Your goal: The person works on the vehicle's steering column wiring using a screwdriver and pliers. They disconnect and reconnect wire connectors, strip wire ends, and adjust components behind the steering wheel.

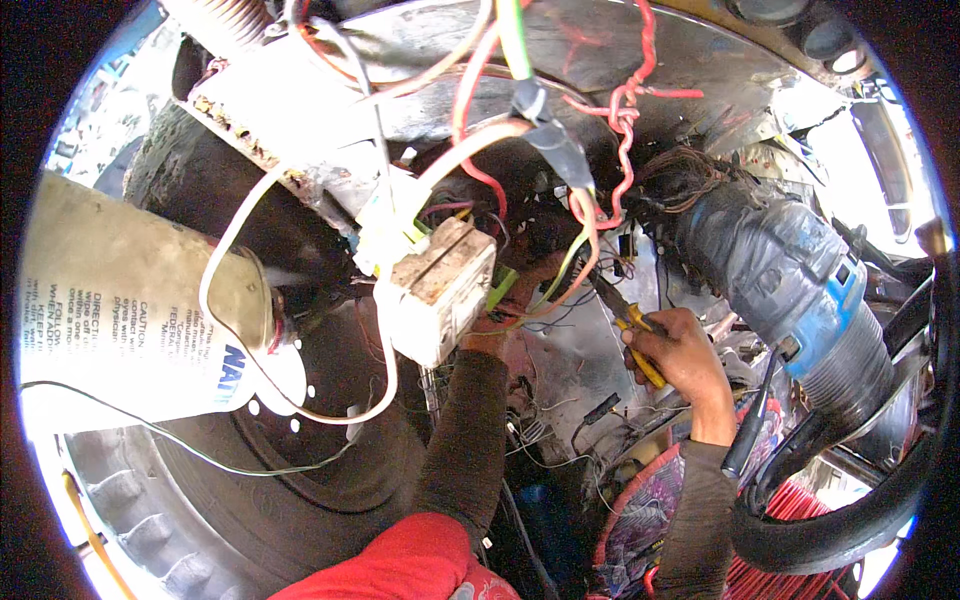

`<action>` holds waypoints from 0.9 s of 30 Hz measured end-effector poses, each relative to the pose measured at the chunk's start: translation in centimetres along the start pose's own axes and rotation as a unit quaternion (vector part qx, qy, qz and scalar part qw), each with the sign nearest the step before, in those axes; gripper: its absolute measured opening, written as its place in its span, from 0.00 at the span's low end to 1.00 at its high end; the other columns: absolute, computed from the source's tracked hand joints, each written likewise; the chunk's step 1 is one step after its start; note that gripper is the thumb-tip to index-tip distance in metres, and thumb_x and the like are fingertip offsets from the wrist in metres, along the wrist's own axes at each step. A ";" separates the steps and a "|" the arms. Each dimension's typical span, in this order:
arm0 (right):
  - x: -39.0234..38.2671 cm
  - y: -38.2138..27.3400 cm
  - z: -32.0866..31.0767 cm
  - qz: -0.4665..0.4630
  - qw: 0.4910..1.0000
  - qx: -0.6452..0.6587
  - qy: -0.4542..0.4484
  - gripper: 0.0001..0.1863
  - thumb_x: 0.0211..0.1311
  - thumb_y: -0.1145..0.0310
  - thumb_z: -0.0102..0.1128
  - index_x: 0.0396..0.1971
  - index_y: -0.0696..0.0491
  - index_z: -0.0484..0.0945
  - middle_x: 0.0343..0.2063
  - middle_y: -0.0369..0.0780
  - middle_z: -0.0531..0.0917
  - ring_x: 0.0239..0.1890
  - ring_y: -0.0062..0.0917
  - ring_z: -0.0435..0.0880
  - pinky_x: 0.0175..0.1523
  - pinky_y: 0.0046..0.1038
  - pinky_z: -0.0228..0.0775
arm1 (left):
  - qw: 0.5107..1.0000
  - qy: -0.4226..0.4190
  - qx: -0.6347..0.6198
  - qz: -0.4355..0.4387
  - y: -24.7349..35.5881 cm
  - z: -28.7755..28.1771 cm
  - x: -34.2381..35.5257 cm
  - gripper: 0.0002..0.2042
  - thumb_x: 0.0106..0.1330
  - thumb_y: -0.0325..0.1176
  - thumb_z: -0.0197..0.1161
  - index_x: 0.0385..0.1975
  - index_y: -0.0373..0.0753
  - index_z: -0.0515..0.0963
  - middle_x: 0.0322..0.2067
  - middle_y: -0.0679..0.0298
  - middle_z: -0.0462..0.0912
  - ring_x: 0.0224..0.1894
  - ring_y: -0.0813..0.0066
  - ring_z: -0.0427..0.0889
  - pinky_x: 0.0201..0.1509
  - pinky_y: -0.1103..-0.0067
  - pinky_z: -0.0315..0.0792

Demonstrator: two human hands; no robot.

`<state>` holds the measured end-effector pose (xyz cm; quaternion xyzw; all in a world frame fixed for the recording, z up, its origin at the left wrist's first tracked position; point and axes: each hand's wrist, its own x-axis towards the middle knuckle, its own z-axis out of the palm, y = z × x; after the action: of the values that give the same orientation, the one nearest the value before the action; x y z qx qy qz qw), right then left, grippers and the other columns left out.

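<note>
My right hand [675,350] is closed round yellow-handled pliers [640,350], their dark jaws pointing up-left among thin wires. My left hand [505,315] reaches into the middle, partly hidden behind a dirty white plastic box [430,290] and wires; I cannot make out its fingers or what they hold. A green and a pink wire [585,270] run down between my hands. Above them hang a dark taped cable bundle [550,140] and twisted red wire [625,140]. A grey metal panel [600,370] lies behind the pliers.
A large pale container [140,300] is at left, above a tyre [280,470]. A taped corrugated hose [770,280], a black steering wheel [840,530] and a black stalk [748,430] are at right. A patterned red-rimmed surface [635,510] lies below.
</note>
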<state>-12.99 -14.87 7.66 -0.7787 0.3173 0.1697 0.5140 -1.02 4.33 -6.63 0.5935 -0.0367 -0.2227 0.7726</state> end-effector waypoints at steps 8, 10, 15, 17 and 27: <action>0.3 1.3 -0.8 0.013 0.999 0.036 -0.023 0.14 0.65 0.64 0.68 0.27 0.61 0.82 0.17 0.38 0.82 0.15 0.21 0.80 0.20 0.26 0.69 | 1.000 0.003 0.018 0.001 0.0 -0.8 -0.6 0.29 0.58 0.51 0.77 0.55 0.41 0.80 0.46 0.62 0.85 0.53 0.59 0.79 0.62 0.63 0.70; 0.3 1.3 -0.9 0.012 0.998 0.053 -0.035 0.14 0.65 0.64 0.68 0.29 0.61 0.82 0.17 0.37 0.82 0.15 0.21 0.80 0.20 0.25 0.69 | 1.000 0.002 0.021 0.002 0.1 -0.7 -0.6 0.29 0.58 0.51 0.77 0.55 0.41 0.80 0.46 0.61 0.85 0.53 0.59 0.79 0.62 0.63 0.70; 0.2 1.0 -1.1 0.011 0.998 0.045 -0.034 0.13 0.65 0.64 0.69 0.31 0.60 0.83 0.18 0.37 0.82 0.16 0.20 0.80 0.21 0.25 0.70 | 1.000 -0.002 0.024 0.005 0.2 -0.5 -0.6 0.29 0.57 0.51 0.77 0.55 0.41 0.80 0.46 0.61 0.85 0.54 0.58 0.79 0.63 0.62 0.69; 0.2 0.9 -1.1 0.013 0.999 0.041 -0.026 0.13 0.65 0.64 0.69 0.31 0.60 0.83 0.19 0.36 0.83 0.17 0.19 0.80 0.22 0.25 0.70 | 1.000 -0.004 0.027 0.006 0.2 -0.5 -0.6 0.29 0.57 0.51 0.77 0.55 0.41 0.80 0.46 0.61 0.85 0.54 0.58 0.79 0.63 0.62 0.69; 0.5 1.3 -1.2 0.011 0.999 0.028 -0.036 0.12 0.65 0.65 0.69 0.33 0.61 0.84 0.20 0.37 0.83 0.17 0.20 0.80 0.22 0.25 0.70 | 0.999 -0.012 0.036 0.014 0.1 -0.4 -0.8 0.30 0.57 0.51 0.78 0.55 0.41 0.80 0.46 0.60 0.85 0.55 0.57 0.79 0.65 0.61 0.69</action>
<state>-13.61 -16.46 6.96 -0.7537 0.3120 0.1941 0.5449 -1.56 5.03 -6.54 0.6173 -0.0620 -0.2173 0.7536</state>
